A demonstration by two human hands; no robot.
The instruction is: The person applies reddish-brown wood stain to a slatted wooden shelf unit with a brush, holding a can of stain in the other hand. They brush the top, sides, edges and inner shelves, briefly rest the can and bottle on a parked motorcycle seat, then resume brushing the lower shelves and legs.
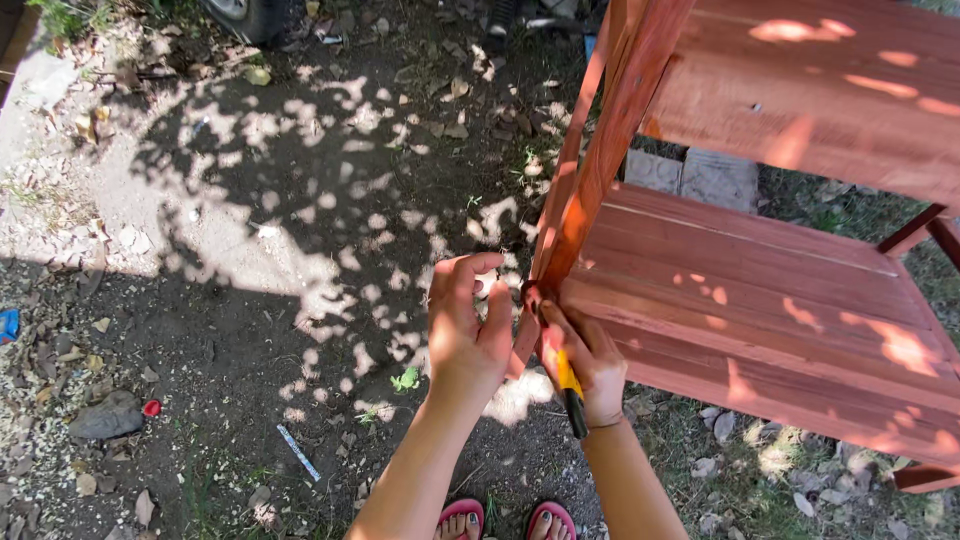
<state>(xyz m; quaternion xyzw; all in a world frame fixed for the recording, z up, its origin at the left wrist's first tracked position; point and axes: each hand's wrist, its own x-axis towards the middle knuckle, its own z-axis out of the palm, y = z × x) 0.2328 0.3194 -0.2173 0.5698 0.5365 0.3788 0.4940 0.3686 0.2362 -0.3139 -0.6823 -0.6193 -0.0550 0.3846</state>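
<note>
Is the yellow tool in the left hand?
No, the right hand grips the yellow-handled tool at the shelf's corner post; the left hand holds none.

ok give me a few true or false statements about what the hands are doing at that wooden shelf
1. The right hand grips a yellow-and-black tool. True.
2. The left hand rests flat on the ground. False: it is raised beside the shelf's leg, fingers spread.
3. The reddish-brown wooden shelf stands outdoors on dirt. True.
4. The person wears closed black boots. False: pink sandals show, toes bare.
5. Both hands are at the top board. False: they are at the lower board's corner.
</note>
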